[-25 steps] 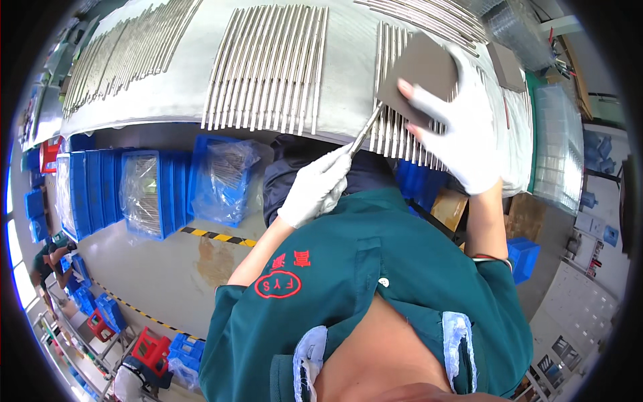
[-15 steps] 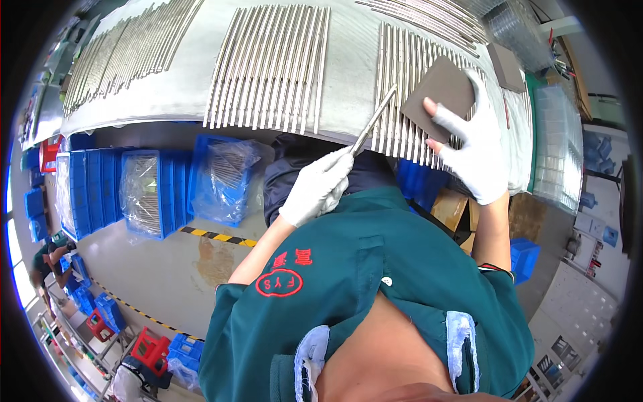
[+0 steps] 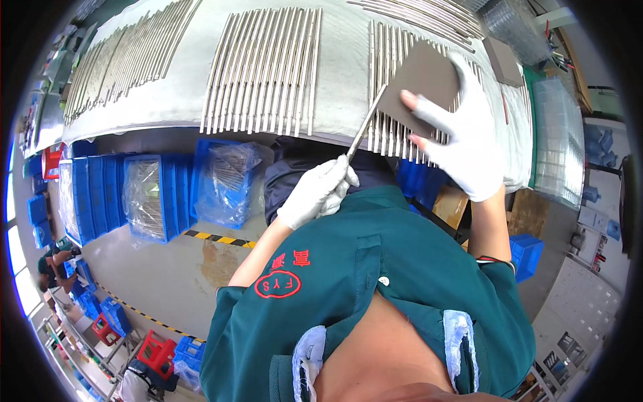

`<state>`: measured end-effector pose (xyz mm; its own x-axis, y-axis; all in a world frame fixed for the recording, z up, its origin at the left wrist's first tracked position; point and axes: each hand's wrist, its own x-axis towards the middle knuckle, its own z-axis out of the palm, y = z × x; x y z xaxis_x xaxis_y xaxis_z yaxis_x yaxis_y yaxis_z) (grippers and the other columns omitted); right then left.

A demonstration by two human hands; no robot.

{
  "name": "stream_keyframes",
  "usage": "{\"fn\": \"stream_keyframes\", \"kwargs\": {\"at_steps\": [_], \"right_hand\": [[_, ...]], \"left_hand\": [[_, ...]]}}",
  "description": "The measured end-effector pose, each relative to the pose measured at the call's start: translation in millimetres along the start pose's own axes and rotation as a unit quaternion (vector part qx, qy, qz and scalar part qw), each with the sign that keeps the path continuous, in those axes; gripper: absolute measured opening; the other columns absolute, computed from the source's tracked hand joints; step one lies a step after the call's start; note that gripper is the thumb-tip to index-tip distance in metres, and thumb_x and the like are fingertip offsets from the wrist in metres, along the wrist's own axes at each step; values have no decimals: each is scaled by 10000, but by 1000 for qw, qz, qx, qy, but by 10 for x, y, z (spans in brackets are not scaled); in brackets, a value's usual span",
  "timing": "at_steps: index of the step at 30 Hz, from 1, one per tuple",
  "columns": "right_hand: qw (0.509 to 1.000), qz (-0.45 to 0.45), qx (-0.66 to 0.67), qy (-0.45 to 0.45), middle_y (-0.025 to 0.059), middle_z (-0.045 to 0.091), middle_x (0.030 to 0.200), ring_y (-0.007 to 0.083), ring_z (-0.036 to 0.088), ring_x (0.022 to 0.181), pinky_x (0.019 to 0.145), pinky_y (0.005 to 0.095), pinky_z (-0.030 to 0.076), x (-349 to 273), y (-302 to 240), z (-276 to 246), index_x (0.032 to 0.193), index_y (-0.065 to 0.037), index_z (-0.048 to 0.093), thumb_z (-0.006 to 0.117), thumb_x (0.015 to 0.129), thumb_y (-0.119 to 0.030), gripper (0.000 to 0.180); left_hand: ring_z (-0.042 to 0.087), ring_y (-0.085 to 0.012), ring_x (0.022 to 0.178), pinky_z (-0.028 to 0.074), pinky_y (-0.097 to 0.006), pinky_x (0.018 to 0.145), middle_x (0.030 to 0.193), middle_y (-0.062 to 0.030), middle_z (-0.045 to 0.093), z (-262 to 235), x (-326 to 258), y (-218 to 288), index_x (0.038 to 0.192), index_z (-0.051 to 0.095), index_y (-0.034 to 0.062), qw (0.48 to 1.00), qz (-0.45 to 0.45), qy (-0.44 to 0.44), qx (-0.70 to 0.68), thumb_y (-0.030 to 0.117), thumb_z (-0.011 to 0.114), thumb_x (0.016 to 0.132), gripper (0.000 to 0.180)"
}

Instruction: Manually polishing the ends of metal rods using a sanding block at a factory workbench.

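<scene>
Several rows of thin metal rods [image 3: 268,67] lie side by side on the long grey tabletop [image 3: 345,60], which stands in a workshop with a grey concrete floor [image 3: 167,268]. Blue plastic bins [image 3: 100,194] line the floor beneath it; two hold clear bags of rods. White-gloved right hand [image 3: 462,141] has its grip closed on a flat brown abrasive pad [image 3: 425,84] over the rods. White-gloved left hand [image 3: 318,191] grips one slim metal rod [image 3: 365,127], its tip touching the pad.
</scene>
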<state>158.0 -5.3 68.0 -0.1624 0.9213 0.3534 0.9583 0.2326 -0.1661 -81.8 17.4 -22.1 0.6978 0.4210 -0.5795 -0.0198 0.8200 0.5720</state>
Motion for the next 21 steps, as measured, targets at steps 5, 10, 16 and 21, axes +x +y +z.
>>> {"fn": "stream_keyframes", "kwargs": {"at_steps": [5,10,16,21], "right_hand": [[1000,-22,-10,12,244,381,1324,395,448,1146,976,444,363,347,-188,185,1138,-334,641,755,640,-243,519],[999,-6,19,-28,234,362,1372,405,426,1195,1000,425,366,120,-38,61,1139,-297,653,778,560,-175,605],[1000,0,-6,2,237,364,1370,399,425,1197,997,423,370,366,-223,163,1149,-304,646,788,549,-193,627],[1000,3,5,0,242,388,1344,403,446,1170,1000,411,369,56,-6,54,1122,-309,657,771,591,-191,555]], "left_hand": [[271,-25,382,214,-190,364,512,54,348,-5,-6,-21,845,559,31,998,39,18,55,396,469,961,394],[260,-30,378,204,-198,362,491,52,337,-17,-23,17,851,571,29,1000,4,-10,-2,393,448,970,402],[256,-26,380,201,-206,363,499,57,346,-8,-41,47,893,609,10,997,20,26,64,401,453,966,428],[284,-12,409,212,-194,374,514,60,356,-8,3,-4,917,614,12,995,46,41,82,365,481,959,379]]}}
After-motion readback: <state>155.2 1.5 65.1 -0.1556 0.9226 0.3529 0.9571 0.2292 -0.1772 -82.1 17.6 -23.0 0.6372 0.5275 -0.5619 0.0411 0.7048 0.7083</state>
